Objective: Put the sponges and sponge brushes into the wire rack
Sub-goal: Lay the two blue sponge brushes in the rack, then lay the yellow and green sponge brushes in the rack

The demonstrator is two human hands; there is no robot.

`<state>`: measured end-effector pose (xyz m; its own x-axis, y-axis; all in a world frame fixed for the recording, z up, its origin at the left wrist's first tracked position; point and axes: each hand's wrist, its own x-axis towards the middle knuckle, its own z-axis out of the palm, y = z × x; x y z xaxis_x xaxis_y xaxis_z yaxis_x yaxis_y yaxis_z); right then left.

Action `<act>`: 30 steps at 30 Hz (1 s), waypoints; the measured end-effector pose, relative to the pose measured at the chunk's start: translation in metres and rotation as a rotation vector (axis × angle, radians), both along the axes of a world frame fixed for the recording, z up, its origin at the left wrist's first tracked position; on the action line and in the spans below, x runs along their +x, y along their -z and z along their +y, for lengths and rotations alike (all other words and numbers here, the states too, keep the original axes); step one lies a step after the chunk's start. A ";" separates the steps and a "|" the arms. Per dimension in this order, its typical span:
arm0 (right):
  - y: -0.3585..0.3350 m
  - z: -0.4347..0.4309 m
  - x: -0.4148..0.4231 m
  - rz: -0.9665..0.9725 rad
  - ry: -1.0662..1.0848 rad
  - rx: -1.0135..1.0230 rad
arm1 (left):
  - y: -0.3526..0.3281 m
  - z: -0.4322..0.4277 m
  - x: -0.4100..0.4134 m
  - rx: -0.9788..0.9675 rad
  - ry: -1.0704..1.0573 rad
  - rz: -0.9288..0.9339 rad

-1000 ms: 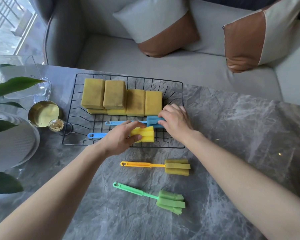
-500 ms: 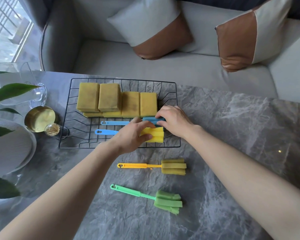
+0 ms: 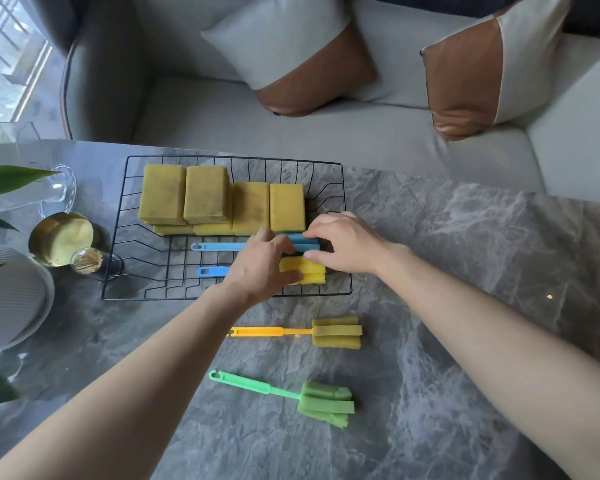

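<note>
A black wire rack (image 3: 118, 258) lies on the grey marble table. Several yellow sponges (image 3: 205, 199) fill its far half. In front of them lies a blue sponge brush (image 3: 219, 246), and nearer me a brush with a blue handle and a yellow head (image 3: 309, 271). My left hand (image 3: 260, 268) grips that yellow head from the left. My right hand (image 3: 343, 244) rests its fingers on the blue brush's head and the yellow head from the right. On the table in front of the rack lie an orange-handled sponge brush (image 3: 326, 331) and a green sponge brush (image 3: 312, 400).
A brass cup (image 3: 61, 239), a small glass ball (image 3: 86, 260), a glass jug (image 3: 54, 188), a white ribbed plate (image 3: 11, 296) and plant leaves (image 3: 7, 180) crowd the left side. A grey sofa with two cushions (image 3: 291, 57) stands behind the table.
My left hand has slid the blue-handled brush to the right inside the rack, up against the right hand. The right hand has stayed at the brush heads.
</note>
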<state>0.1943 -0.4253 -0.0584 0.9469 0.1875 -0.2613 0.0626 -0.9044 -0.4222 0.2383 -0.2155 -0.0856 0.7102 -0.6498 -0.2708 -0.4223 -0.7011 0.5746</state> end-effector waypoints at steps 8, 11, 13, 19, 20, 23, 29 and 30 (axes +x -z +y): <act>0.009 -0.008 -0.002 0.005 -0.062 -0.057 | -0.002 0.009 0.009 -0.004 0.003 -0.058; 0.012 -0.006 -0.003 -0.008 -0.066 -0.072 | 0.000 0.010 0.008 -0.004 -0.003 -0.010; 0.013 -0.004 -0.004 -0.019 -0.058 -0.079 | 0.000 0.011 0.007 -0.011 0.000 -0.006; 0.010 0.002 -0.005 -0.045 -0.064 -0.151 | -0.002 0.010 0.007 0.012 0.008 0.000; 0.009 0.003 -0.005 -0.046 -0.068 -0.159 | -0.003 0.009 0.007 0.016 0.012 0.006; 0.005 0.001 -0.008 -0.067 -0.063 -0.156 | -0.008 0.012 0.009 0.000 0.000 0.025; -0.013 0.002 -0.034 -0.239 0.027 -0.084 | -0.030 0.032 -0.003 -0.079 -0.011 -0.004; -0.017 0.003 -0.044 -0.296 0.068 -0.058 | -0.036 0.037 -0.009 -0.101 -0.011 -0.015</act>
